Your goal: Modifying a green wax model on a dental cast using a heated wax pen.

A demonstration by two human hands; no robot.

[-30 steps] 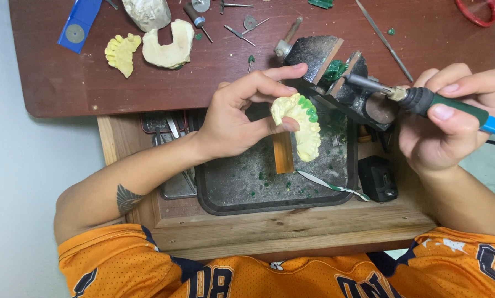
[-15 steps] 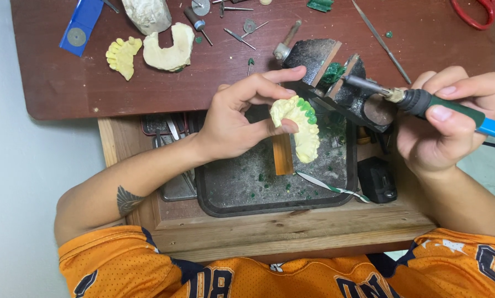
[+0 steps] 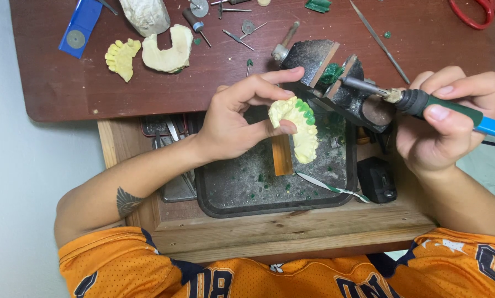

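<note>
My left hand (image 3: 242,118) holds a pale yellow dental cast (image 3: 296,128) with green wax along its teeth, above a dark metal tray (image 3: 231,190). My right hand (image 3: 445,118) grips a heated wax tool (image 3: 424,105) with a green and blue handle. Its metal tip points left and rests at a block of green wax (image 3: 330,73) clamped in a small dark vise (image 3: 335,83). The tool tip and the cast are a short way apart.
On the dark red table lie a yellow tooth cast (image 3: 121,57), a whitish arch cast (image 3: 169,49), a blue holder with a disc (image 3: 80,26), several burs (image 3: 242,28), a thin file (image 3: 377,37) and red scissors (image 3: 479,12). A small black box (image 3: 379,179) sits by the tray.
</note>
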